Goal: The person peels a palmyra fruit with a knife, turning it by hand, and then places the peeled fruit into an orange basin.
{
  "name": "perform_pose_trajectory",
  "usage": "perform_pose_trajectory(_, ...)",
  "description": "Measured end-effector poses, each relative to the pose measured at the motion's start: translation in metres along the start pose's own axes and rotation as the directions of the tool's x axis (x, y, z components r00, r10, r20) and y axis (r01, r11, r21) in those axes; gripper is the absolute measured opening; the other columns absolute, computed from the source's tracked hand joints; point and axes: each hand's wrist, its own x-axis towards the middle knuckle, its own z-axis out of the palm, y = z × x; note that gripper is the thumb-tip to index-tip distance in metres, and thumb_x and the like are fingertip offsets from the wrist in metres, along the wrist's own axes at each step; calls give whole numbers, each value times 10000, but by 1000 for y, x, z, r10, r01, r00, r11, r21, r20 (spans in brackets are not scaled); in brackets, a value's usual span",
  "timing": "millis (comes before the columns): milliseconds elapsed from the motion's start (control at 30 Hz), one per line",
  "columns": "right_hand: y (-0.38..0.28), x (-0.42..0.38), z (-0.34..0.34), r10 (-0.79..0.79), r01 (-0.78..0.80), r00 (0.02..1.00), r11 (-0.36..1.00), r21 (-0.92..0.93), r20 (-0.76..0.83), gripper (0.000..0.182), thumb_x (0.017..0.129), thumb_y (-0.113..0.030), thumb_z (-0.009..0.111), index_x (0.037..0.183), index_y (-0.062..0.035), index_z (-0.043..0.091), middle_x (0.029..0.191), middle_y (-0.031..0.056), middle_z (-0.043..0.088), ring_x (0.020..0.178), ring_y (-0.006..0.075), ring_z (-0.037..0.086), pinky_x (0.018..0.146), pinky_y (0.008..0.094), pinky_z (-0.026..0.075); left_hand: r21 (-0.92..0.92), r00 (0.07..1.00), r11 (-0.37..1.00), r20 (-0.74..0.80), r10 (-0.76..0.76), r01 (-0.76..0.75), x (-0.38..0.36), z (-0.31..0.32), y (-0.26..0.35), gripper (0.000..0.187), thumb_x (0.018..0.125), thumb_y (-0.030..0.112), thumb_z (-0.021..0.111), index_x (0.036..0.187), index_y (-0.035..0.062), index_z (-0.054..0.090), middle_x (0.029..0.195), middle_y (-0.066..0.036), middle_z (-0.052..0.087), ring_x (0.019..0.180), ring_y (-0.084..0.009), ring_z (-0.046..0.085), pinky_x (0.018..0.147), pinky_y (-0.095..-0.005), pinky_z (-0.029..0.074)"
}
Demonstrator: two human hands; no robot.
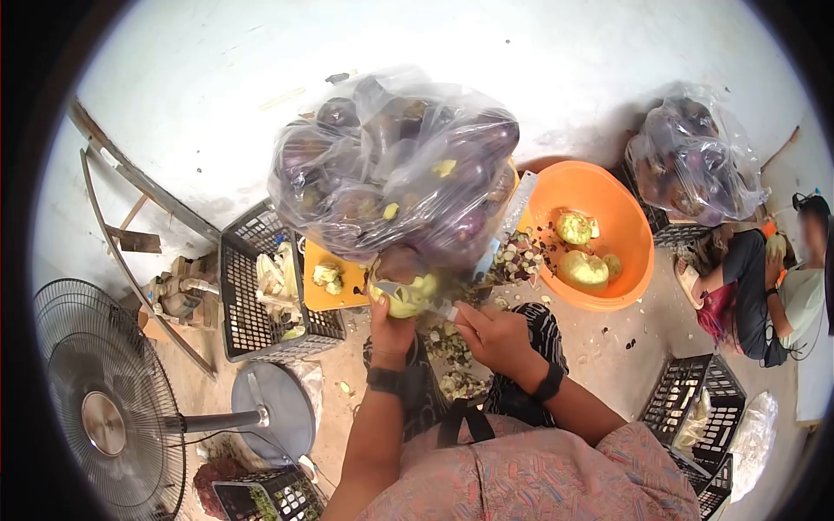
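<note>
A patterned shirt (530, 478) lay closest. Ahead of it, the left hand (390, 330) clasped a partly peeled vegetable (403, 299); right of that grip, the right hand (501, 339) clenched a knife (445, 310). Beyond both bulged a clear bag (382, 165).

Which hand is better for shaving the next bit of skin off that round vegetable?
Probably the right hand: it holds the blade, close beside the partly peeled vegetable. The left hand is busy gripping that vegetable.
</note>
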Motion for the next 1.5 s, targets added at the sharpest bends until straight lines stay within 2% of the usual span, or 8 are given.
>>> perform_pose_trajectory(300,-2,0,-11,-25,26,999,999,-34,36,304,818,-205,696,1099,-96,662,723,50,588,571,238,602,493,340,469,2,1000,1000,3,15,-15,-4,9,4,419,914,353,589,1261,133,507,1199,-59,592,1098,-262,586,889,-445,500)
perform_pose_trajectory(600,1,-2,-14,-20,23,997,999,-44,70,305,810,-193,700,1095,-90,655,767,53,625,594,238,619,512,341,485,14,1000,1000,30,2,-3,-2,11,5,464,921,317,569,1328,132,447,1268,-85,550,1182,-279,538,967,-467,457)
perform_pose_trajectory(667,3,-3,-9,-38,39,999,998,-45,23,273,840,-255,677,1083,-132,653,672,37,556,536,239,576,460,356,454,-1,1000,1000,16,-8,8,-3,9,4,449,921,323,571,1312,131,463,1264,-79,556,1180,-275,539,966,-462,456)
perform_pose_trajectory(1000,-5,12,4,-54,54,999,998,-22,-5,272,854,-264,658,1086,-121,646,651,45,545,514,240,558,459,374,442,-19,999,999,27,-38,39,-3,10,6,462,906,357,594,1298,143,479,1224,-60,568,1157,-260,545,946,-457,459)
perform_pose_trajectory(1100,-6,22,5,-54,53,998,998,-40,-28,276,852,-253,657,1090,-113,648,641,45,543,511,241,556,457,376,436,104,997,994,64,35,-42,-6,23,7,497,906,357,590,1330,138,449,1246,-66,555,1169,-260,537,957,-456,454)
perform_pose_trajectory(1300,-6,15,-3,-88,88,996,995,-56,-6,280,840,-255,668,1082,-114,654,646,45,551,531,243,576,458,376,444,6,998,1000,68,1,-1,0,0,3,509,905,325,591,1346,131,429,1278,-76,541,1192,-270,526,983,-468,444)
perform_pose_trajectory(1367,-1,5,-4,-50,49,999,998,-37,-6,284,829,-254,681,1080,-122,654,655,42,558,538,242,581,465,369,454,-68,997,996,59,-45,49,1,-6,1,718,871,195,602,1468,227,205,1305,-104,456,1215,-298,483,1015,-514,424)
perform_pose_trajectory(1500,2,-4,-13,-13,13,999,1000,-23,31,287,826,-253,687,1082,-126,654,668,40,568,543,239,585,468,361,459,-71,998,997,40,-40,43,-2,7,3,737,863,194,614,1472,233,200,1314,-101,450,1219,-297,478,1011,-520,426)
